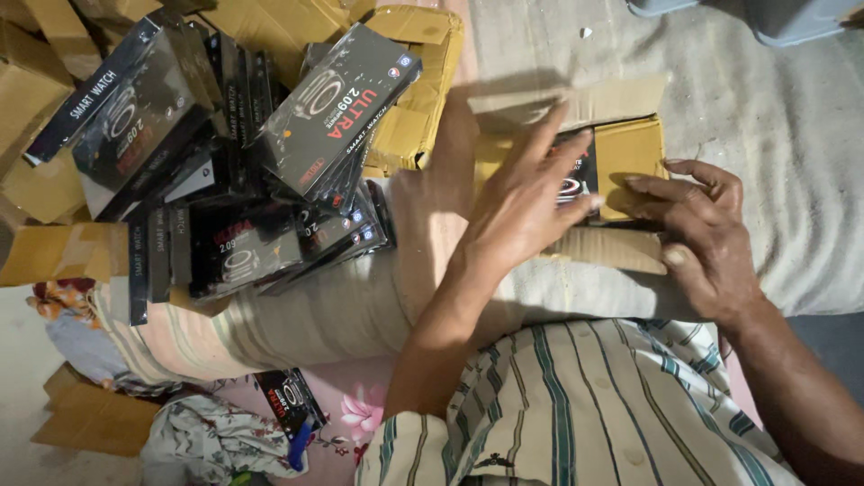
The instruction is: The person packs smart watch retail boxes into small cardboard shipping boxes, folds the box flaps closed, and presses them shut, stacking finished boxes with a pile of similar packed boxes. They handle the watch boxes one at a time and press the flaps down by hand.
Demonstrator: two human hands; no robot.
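Pressing a black product box (576,184) down into the small open cardboard carton (630,153) on the cushion, the left hand (522,211) lies flat, fingers spread. The right hand (706,234) apparently steadies the carton's near edge, fingers curled. A hard push might buckle the thin flap or tip the carton.

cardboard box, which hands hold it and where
Both hands: left hand rests over its open top, right hand grips the right edge of the cardboard box.
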